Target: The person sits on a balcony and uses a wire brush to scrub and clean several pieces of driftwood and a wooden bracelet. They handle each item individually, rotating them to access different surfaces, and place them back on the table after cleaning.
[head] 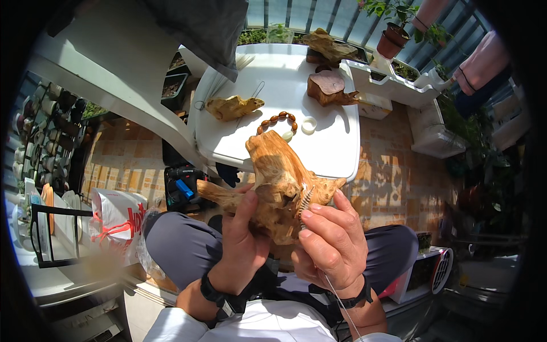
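A gnarled piece of root wood with pale brown grain is in front of me, above my lap. My left hand grips its left underside, thumb on top. Between the thumb and fingers of my right hand is a twisted-wire tube brush. Its bristles lie against a crevice on the wood's right side, and its thin wire stem trails down past my wrist. The right fingertips also come close to or touch the wood's pointed right end; which one I cannot tell.
Ahead is a white table with a brown bead bracelet, a round white cap, a small wood carving, a wood block and several thin wire brushes. An open tool case and a plastic bag are left.
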The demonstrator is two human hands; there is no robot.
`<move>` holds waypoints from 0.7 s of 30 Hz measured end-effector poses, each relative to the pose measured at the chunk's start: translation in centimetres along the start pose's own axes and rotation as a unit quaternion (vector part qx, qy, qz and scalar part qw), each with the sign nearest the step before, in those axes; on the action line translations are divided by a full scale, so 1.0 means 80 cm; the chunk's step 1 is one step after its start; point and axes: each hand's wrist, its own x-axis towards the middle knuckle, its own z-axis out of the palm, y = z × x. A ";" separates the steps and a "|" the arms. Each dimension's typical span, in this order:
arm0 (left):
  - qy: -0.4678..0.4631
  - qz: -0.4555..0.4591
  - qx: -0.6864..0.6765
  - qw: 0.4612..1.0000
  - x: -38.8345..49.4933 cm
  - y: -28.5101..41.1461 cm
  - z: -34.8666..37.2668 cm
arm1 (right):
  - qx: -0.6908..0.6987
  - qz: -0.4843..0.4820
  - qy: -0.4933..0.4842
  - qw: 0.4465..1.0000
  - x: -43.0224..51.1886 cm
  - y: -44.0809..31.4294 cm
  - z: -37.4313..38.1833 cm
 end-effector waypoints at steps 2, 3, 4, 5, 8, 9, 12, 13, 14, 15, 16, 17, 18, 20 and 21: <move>0.000 -0.001 0.006 1.000 0.001 0.000 -0.001 | -0.001 -0.025 -0.009 1.000 -0.006 -0.009 0.001; -0.007 -0.006 0.012 1.000 0.002 0.001 -0.001 | 0.016 -0.003 -0.025 1.000 -0.010 -0.015 0.001; -0.013 -0.012 0.019 1.000 0.002 0.001 -0.001 | 0.011 0.028 -0.033 0.999 -0.013 -0.015 0.003; 0.000 -0.012 0.013 1.000 0.003 0.001 -0.001 | 0.002 0.016 -0.024 1.000 -0.015 -0.015 0.004; 0.023 -0.006 0.003 1.000 0.002 0.001 -0.001 | -0.020 0.072 -0.022 0.997 -0.019 -0.010 0.007; 0.020 -0.003 0.006 1.000 0.002 0.001 -0.001 | -0.012 0.026 -0.013 1.000 -0.020 -0.010 0.007; -0.002 -0.002 0.020 1.000 0.002 0.001 -0.004 | -0.004 -0.035 -0.013 0.999 -0.021 -0.009 0.009; -0.014 -0.001 0.029 0.999 0.002 0.001 -0.005 | 0.002 -0.006 -0.010 1.000 -0.021 -0.010 0.009; -0.011 0.001 0.030 0.999 0.002 0.000 -0.006 | 0.000 -0.003 -0.005 1.000 -0.020 -0.009 0.009; -0.011 0.007 0.034 0.999 0.002 0.000 -0.008 | -0.003 0.008 0.002 1.000 -0.019 -0.009 0.009; -0.032 0.017 0.023 0.999 0.003 0.000 -0.009 | 0.005 0.022 0.000 1.000 -0.018 -0.006 0.009; -0.016 0.015 0.038 0.999 0.003 -0.001 -0.009 | 0.017 0.023 0.001 1.000 -0.016 -0.001 0.008; -0.021 0.017 0.038 0.999 0.004 -0.001 -0.010 | 0.028 0.038 0.001 0.999 -0.013 0.002 0.007; -0.034 0.024 0.042 0.998 0.004 -0.001 -0.010 | 0.038 0.055 0.007 0.998 -0.005 0.013 0.004; -0.042 0.028 0.046 0.998 0.003 -0.001 -0.009 | 0.046 0.058 0.005 0.997 0.000 0.018 0.002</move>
